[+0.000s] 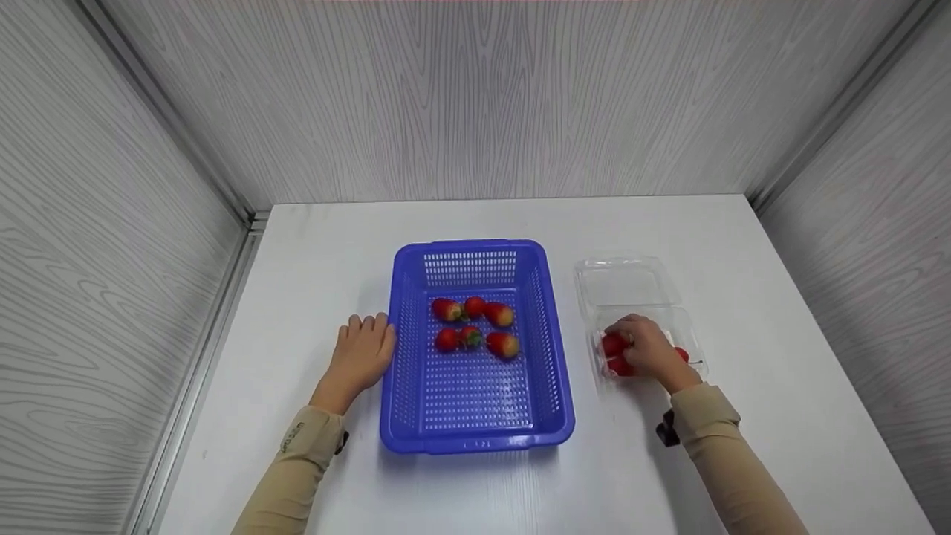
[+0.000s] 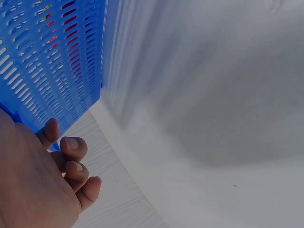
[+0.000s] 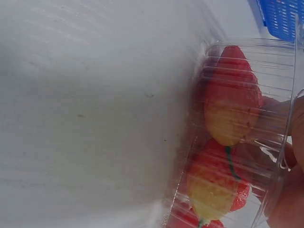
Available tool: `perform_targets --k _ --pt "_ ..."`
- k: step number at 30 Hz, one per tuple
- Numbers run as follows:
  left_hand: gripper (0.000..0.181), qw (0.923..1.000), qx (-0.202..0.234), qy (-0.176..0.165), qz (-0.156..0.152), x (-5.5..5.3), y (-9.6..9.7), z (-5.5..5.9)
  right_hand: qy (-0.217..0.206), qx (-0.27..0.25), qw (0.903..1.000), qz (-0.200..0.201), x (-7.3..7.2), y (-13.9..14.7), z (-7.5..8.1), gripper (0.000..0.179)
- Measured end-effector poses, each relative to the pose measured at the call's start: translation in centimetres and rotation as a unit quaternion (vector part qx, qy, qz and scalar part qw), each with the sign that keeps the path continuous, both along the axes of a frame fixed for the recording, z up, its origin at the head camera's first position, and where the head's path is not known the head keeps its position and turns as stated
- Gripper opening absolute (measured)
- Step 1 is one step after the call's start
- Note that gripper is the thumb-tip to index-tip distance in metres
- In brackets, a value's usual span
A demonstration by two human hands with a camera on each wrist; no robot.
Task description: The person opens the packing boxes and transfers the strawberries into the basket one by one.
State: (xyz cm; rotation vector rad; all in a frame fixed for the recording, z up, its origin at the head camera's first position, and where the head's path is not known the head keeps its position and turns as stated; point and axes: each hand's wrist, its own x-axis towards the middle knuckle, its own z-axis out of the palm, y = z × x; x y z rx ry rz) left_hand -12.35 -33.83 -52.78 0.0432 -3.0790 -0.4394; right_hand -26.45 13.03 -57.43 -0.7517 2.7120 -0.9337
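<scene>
A blue perforated basket (image 1: 478, 440) stands on the white table, with several red and yellow strawberry-like fruits (image 1: 502, 345) on its floor. My left hand (image 1: 362, 354) rests against the basket's left rim. In the left wrist view its fingers (image 2: 76, 148) hang loosely bent outside the basket wall; the thumb is hidden. Over the clear plastic box (image 1: 687, 323), my right hand (image 1: 648, 346) reaches in with bent fingers among the red fruits (image 1: 617, 364). Through the box wall, the right wrist view shows a red-yellow fruit (image 3: 232, 104) before the fingers. Whether they pinch one is hidden.
The box's clear lid (image 1: 625, 284) lies folded back, away from me, on the white table (image 1: 334, 245). Wood-grain panels (image 1: 475, 104) enclose the table at the back and both sides. The box stands to the right of the basket, with a narrow gap between.
</scene>
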Motion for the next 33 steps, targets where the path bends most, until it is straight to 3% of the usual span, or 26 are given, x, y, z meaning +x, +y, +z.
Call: perform_targets --k 5,17,28,33 --pt "0.032 0.9999 -0.009 0.008 -0.001 0.0 0.1 -0.1 -0.020 0.013 0.9995 -0.020 -0.1 0.2 0.7 0.035" --pt "0.026 0.9994 -0.007 0.034 -0.005 0.0 0.1 -0.1 -0.002 -0.008 0.9979 -0.063 0.0 0.5 2.6 0.034" --pt "0.025 0.9988 -0.002 0.048 -0.005 0.1 0.1 -0.1 -0.027 -0.058 0.9901 -0.125 1.6 -1.9 7.1 0.038" --pt "0.027 0.9992 0.000 0.040 -0.005 0.0 0.1 -0.1 -0.010 -0.099 0.9862 -0.132 2.4 -4.2 8.9 0.037"
